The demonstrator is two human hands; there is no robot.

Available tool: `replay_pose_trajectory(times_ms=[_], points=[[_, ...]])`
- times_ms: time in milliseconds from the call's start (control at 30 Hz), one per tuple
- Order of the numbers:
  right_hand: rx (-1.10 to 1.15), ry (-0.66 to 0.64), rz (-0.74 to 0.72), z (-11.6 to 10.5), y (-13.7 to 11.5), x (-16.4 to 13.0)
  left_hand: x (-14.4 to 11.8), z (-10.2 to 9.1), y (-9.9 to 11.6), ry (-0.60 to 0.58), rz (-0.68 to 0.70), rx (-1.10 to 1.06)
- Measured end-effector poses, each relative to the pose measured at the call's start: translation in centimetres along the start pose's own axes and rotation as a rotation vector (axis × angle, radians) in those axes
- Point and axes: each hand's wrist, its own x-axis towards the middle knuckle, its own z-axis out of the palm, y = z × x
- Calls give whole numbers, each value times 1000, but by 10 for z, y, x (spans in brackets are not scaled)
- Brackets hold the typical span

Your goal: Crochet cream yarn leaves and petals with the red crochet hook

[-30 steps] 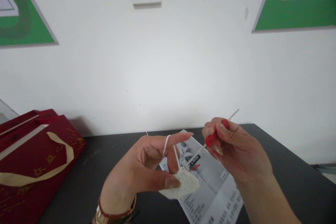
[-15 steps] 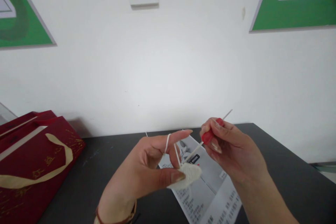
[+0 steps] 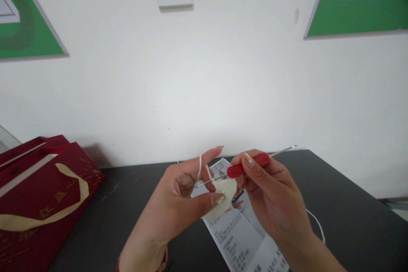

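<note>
Between thumb and fingers, my left hand pinches a small cream crochet piece. White yarn loops over its raised index finger and runs down to the piece. My right hand grips a crochet hook by its red handle. The hook's thin metal shaft passes across the top edge of the piece, with its tip near the left fingers; whether it is through a stitch I cannot tell. A second metal end sticks out behind the handle, up to the right.
A printed sheet lies under the hands on the dark table. Dark red gift bags with a cream ribbon stand at the left. More white yarn curves beside my right wrist. The white wall rises behind the table.
My right hand has come left and closer to my left hand. The hook has turned flatter, its shaft now lying across the piece. The crochet piece has tilted and shifted slightly up.
</note>
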Motion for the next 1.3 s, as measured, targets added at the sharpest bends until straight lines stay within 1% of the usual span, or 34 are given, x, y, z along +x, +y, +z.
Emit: replay_pose_trajectory(times_ms=[133, 200, 333, 400, 500, 600, 733, 867, 933, 1000, 1133, 1267, 1300], points=[[-120, -56, -66, -3, 8, 0, 1, -2, -1, 15, -54, -42], [-151, -93, -64, -4, 11, 1, 1, -3, -2, 15, -63, -40], [-178, -143, 71, -7, 9, 7, -1, -4, -4, 33, -24, 16], [-197, -141, 107, -9, 6, 9, 0, -4, -5, 53, -12, 57], [-234, -122, 69, -11, 3, 10, 1, -3, -5, 71, -7, 63], [-251, -102, 14, -15, 1, 10, 1, -2, -4, 63, -10, -13], [-199, -110, 12, -18, 0, 9, 0, -2, 0, 65, -25, -82], [-148, -163, 65, -16, 1, 11, -1, 0, 5, 122, -89, -107], [-106, -173, 84, -14, 1, 11, -1, 1, 7, 155, -93, -112], [-47, -160, 108, -13, 0, 12, 0, 1, 6, 157, -81, -93], [47, -106, 178, -14, -4, 14, 1, -2, 3, 87, -92, -87], [84, -80, 195, -16, -8, 15, 0, -2, 3, 157, -81, -82], [91, -83, 203, -16, -8, 16, -1, -1, 3, 156, -77, -77]])
